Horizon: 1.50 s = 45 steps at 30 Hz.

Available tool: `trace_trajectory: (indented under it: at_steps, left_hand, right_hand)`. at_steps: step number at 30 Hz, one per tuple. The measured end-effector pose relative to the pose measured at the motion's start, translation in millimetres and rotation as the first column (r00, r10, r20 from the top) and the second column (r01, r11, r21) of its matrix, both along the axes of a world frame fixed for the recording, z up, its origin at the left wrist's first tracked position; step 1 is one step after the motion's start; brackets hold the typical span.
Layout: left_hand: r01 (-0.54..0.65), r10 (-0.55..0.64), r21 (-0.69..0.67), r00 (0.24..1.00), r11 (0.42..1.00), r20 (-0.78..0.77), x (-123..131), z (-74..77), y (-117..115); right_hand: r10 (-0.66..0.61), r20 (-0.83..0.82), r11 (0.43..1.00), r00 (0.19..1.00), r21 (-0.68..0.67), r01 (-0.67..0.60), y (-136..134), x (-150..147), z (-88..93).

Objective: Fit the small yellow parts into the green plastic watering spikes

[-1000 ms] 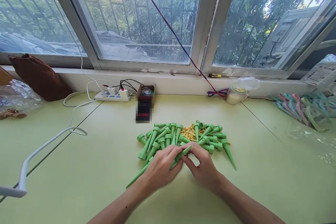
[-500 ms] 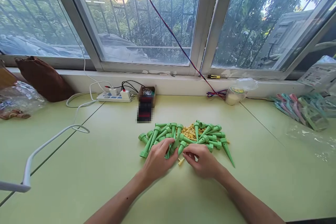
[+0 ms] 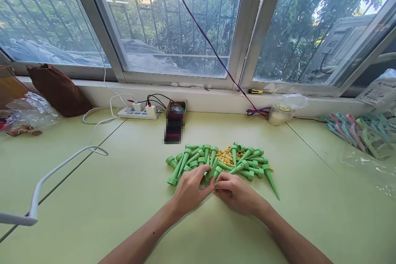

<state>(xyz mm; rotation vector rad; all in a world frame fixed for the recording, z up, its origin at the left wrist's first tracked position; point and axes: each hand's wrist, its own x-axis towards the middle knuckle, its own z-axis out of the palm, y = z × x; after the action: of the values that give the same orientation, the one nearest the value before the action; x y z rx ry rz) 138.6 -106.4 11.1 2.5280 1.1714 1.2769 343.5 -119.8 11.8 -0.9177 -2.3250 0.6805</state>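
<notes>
My left hand (image 3: 192,186) is closed around a green plastic watering spike (image 3: 213,168), held tilted between thumb and fingers. Right beside it, my right hand (image 3: 237,192) has its fingertips pinched together low over the tabletop. A sliver of a small yellow plastic piece (image 3: 214,191) shows at those fingertips; the rest is hidden. Around and behind both hands lies a loose pile of green spikes (image 3: 185,159) with ribbed caps. Among them is a heap of small yellow pieces (image 3: 225,156). One spike (image 3: 271,182) lies at the pile's right end, its tip toward me.
A power strip (image 3: 139,113) with cables and a small open box (image 3: 177,109) stand along the wall. A white bent rod (image 3: 36,194) reaches in from the left. Behind are a jar (image 3: 279,115) and, farther right, bagged plastic items (image 3: 359,132).
My right hand has moved slightly left and down, its fingers closing over the yellow piece that lay in plain view. My left hand keeps its spike. The view has shifted a little.
</notes>
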Motion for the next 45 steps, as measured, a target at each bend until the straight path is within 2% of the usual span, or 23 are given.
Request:
trace_trajectory:
  at_steps: [5,12,31,37,40,45]
  left_hand:
    - [0.004,-0.004,-0.022,1.0,1.0,0.01,-1,0.9,-1]
    - [0.011,-0.01,-0.012,1.0,1.0,0.014,0,4.4,-1]
    - [-0.004,0.002,-0.046,1.0,0.999,-0.029,1,0.8,-4]
    - [0.013,-0.012,-0.068,1.0,0.998,0.013,4,4.0,-4]
    - [0.0,0.009,-0.118,0.998,0.993,0.07,5,6.3,-4]
    - [0.019,0.039,-0.298,0.982,0.954,0.187,6,11.9,-3]
  right_hand:
    - [-0.001,0.004,1.0,1.0,-0.009,0.001,2,-1,-1.1]
    - [-0.082,0.027,0.996,0.996,-0.017,0.083,2,0,-4.1]
    - [-0.064,-0.042,0.998,0.997,-0.026,0.063,0,-3,1.0]
    - [-0.094,-0.05,0.993,0.994,-0.079,0.09,-2,-4,0.9]
    - [-0.126,-0.098,0.989,0.987,-0.084,0.118,-2,-4,3.6]
    - [-0.156,-0.242,0.987,0.958,-0.073,0.143,0,-5,2.3]
